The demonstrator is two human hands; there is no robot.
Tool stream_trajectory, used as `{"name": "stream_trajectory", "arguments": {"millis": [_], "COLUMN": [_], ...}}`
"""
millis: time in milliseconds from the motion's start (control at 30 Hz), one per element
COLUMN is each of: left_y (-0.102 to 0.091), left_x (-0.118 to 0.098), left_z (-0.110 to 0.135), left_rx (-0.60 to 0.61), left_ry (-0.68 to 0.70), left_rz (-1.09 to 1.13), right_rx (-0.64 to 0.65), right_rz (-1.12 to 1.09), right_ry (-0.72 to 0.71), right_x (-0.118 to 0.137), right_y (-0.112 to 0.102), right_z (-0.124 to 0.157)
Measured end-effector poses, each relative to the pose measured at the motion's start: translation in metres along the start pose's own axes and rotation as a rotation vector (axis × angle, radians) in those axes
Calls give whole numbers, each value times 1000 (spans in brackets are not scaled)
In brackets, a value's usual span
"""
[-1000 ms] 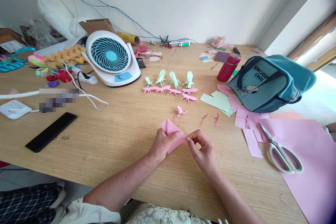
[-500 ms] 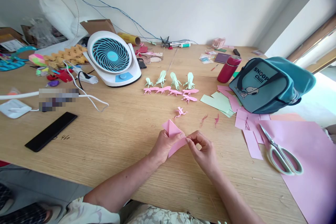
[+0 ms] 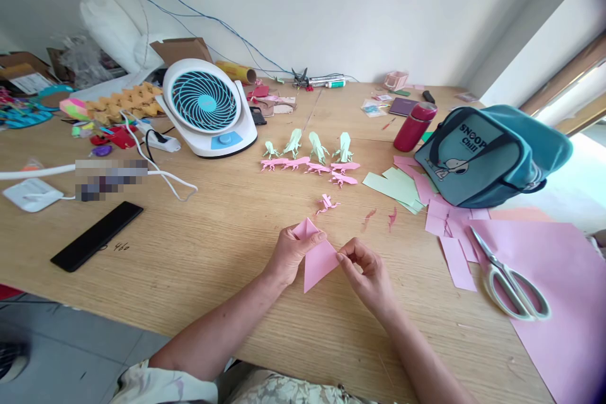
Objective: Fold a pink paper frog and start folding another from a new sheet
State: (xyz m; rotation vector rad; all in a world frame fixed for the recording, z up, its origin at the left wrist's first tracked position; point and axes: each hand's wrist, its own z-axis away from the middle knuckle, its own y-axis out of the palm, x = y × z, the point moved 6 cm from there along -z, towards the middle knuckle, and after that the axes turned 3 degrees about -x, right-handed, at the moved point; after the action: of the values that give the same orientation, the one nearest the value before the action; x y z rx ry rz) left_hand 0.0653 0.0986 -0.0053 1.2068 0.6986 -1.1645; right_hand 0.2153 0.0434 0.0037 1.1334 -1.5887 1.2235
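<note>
A folded piece of pink paper [image 3: 319, 265] is held between my two hands above the front middle of the table. My left hand [image 3: 290, 254] grips its upper left part, thumb pressed on top. With thumb and forefinger, my right hand [image 3: 367, 271] pinches the paper's right corner. Just beyond lies a small pink paper figure [image 3: 326, 203] with thin legs. Farther back are rows of folded figures: several pink ones [image 3: 318, 168] in front of several pale green ones [image 3: 318, 146].
To the right lie scissors [image 3: 514, 284] on a large pink sheet [image 3: 558, 341], cut pink pieces [image 3: 457, 262] and green strips [image 3: 391, 189]. A teal bag [image 3: 473, 158] and red bottle [image 3: 415, 126] stand behind. At left are a fan [image 3: 206, 107], cables and a black flat bar [image 3: 97, 237].
My left thumb has shifted up and left along the paper, so more of its lower part shows. My right hand still pinches the corner. The view has shifted slightly.
</note>
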Motion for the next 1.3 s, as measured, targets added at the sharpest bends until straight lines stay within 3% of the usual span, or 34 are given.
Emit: {"name": "stream_trajectory", "arguments": {"millis": [367,667,900,1067,1300], "left_y": [-14,-7,0,12,14], "left_x": [-11,-17,-18,-8,-15], "left_z": [-17,-13,-7,3,7], "left_rx": [-2,115,145,202,218], "left_ry": [94,75,185,148,253], "left_rz": [9,20,-126,-193,-261], "right_rx": [46,38,15,-48,-35], "right_rz": [-32,-210,-147,-95,-92], "right_ry": [39,143,148,126,146], "right_x": [-5,-25,-12,-7,-6], "right_y": [1,-1,-1,-4,-4], "right_z": [0,0,1,0,2]}}
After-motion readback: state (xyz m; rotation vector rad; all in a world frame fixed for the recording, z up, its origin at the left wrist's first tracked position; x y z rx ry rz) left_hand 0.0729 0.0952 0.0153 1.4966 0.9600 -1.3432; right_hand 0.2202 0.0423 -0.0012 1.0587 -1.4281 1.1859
